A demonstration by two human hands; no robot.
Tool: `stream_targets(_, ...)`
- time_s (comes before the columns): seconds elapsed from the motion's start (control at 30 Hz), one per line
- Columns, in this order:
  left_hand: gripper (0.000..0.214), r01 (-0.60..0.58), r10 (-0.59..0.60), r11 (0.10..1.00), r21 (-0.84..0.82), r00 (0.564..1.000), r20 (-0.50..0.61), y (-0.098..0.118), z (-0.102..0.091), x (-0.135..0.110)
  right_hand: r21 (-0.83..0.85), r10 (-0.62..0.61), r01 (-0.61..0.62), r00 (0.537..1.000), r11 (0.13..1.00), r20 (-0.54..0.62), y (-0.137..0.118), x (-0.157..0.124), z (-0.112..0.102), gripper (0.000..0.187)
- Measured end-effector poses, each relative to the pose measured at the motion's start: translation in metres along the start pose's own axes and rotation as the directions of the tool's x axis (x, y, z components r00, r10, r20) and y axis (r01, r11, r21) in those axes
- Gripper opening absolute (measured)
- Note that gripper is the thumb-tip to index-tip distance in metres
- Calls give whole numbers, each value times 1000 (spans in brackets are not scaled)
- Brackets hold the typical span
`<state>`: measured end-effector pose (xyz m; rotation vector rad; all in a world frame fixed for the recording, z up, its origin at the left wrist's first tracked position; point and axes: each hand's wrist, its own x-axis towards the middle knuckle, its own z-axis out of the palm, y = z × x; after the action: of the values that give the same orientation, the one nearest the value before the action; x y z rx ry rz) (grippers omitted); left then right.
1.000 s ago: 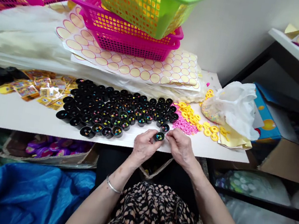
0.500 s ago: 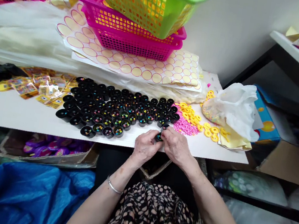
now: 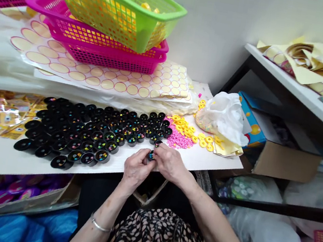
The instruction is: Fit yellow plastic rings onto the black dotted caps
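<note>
Small black cup (image 3: 150, 155), coloured bits (image 3: 151, 154) inside, between the fingers (image 3: 161, 154)

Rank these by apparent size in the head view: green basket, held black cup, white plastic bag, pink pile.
Green basket
White plastic bag
Pink pile
Held black cup, partly hidden

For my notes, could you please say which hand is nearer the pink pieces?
Right: the right hand is in front of the pink pieces; the left hand is farther left.
</note>
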<state>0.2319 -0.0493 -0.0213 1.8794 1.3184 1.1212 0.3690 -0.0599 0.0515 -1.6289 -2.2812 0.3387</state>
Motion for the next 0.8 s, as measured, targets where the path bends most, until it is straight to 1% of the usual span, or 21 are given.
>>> stream_targets(0.03, 21, 4, -4, 1000, 1, 1000, -3, 1, 0, 0, 90, 8, -4, 999, 996, -45, 10, -1, 0, 14)
stream_targets(0.07, 20, 7, -7, 1000, 0, 1000, -6, 1, 1, 0, 168, 41, -21, 993, 986, -113, 21, -2, -1, 13)
stream_targets(0.1, 20, 10, -10, 1000, -1, 1000, -15, 2, 1, 0, 219, 106, -62, 974, 974, -198, 34, -3, -2, 13)
stream_targets(0.13, 21, 13, -13, 1000, -3, 1000, -27, 3, 1, 0, 243, 198, -128, 936, 961, -290, 47, -4, -4, 13)
stream_targets(0.2, 21, 21, -21, 1000, -6, 999, -42, 4, 1, 1, 240, 380, -301, 810, 923, -446, 73, -4, -7, 13)
stream_targets(0.23, 22, 25, -25, 1000, -7, 999, -46, 4, 2, 1, 221, 433, -372, 762, 901, -482, 84, -4, -9, 13)
stream_targets(0.27, 22, 30, -31, 999, -10, 998, -51, 4, 2, 1, 196, 457, -416, 743, 888, -489, 93, -3, -10, 14)
stream_targets(0.3, 22, 35, -36, 999, -12, 998, -58, 4, 3, 1, 167, 458, -433, 753, 886, -473, 99, -2, -11, 15)
stream_targets(0.33, 22, 40, -41, 999, -14, 997, -66, 3, 3, 2, 133, 443, -431, 780, 892, -443, 102, 1, -11, 17)
stream_targets(0.4, 23, 52, -53, 998, -20, 994, -96, 3, 5, 2, 42, 400, -418, 830, 907, -388, 103, 7, -9, 20)
stream_targets(0.43, 24, 60, -62, 998, -27, 991, -115, 3, 5, 3, -11, 390, -424, 842, 905, -372, 101, 10, -7, 22)
stream_targets(0.57, 25, 74, -81, 996, -48, 982, -172, 2, 7, 3, -190, 431, -512, 834, 838, -346, 92, 24, 2, 23)
stream_targets(0.63, 24, 62, -69, 997, -44, 982, -177, 1, 7, 3, -232, 424, -512, 839, 827, -341, 90, 28, 4, 21)
stream_targets(0.73, 31, 38, -46, 998, -49, 983, -175, -3, 5, 3, -220, 385, -486, 842, 846, -378, 92, 29, 4, 22)
stream_targets(0.8, 40, 9, -19, 998, -61, 986, -165, -4, 4, 3, -134, 382, -478, 815, 868, -435, 92, 27, 1, 23)
